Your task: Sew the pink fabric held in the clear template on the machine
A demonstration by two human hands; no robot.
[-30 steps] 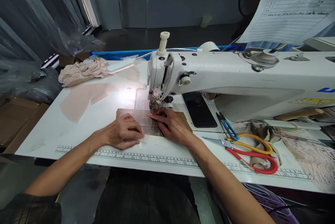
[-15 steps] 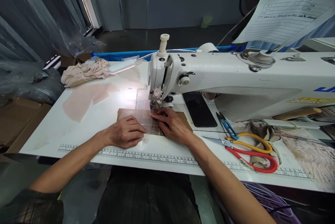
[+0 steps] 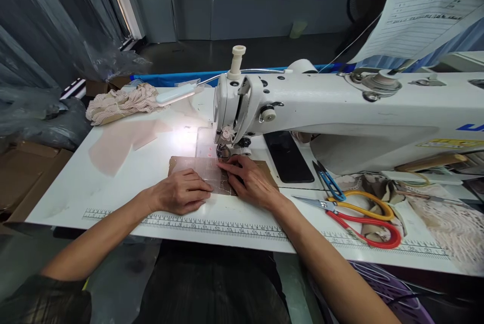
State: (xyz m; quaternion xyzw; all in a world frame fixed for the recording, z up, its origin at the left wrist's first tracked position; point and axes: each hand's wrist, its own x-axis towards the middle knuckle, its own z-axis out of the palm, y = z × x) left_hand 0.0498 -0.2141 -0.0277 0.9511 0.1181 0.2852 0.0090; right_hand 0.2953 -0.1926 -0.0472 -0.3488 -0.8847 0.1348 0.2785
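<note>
A thin, sheer piece of fabric (image 3: pixel 209 170) lies over a brown sheet (image 3: pixel 267 170) just in front of the sewing machine's presser foot (image 3: pixel 223 151). My left hand (image 3: pixel 185 191) rests on the fabric's left part, fingers curled together and thumb tucked toward the near edge. On the right, my right hand (image 3: pixel 245 177) pinches the fabric near its upper right part, index finger stretched toward the left and close to the foot. The fingertips of both hands are partly hidden, as is what lies under them.
The white sewing machine (image 3: pixel 302 102) spans the right side. Behind my right hand lies a black phone (image 3: pixel 289 157). Scissors (image 3: pixel 355 213) and blue snips (image 3: pixel 328 180) sit at right. Cut fabric (image 3: pixel 121 142) and a lace bundle (image 3: pixel 121 104) lie at left. A ruler strip (image 3: pixel 212 227) runs along the front edge.
Both hands and the fabric hold nearly the same place. The view has shifted slightly, and the hanging paper at upper right has swung a little to the right.
</note>
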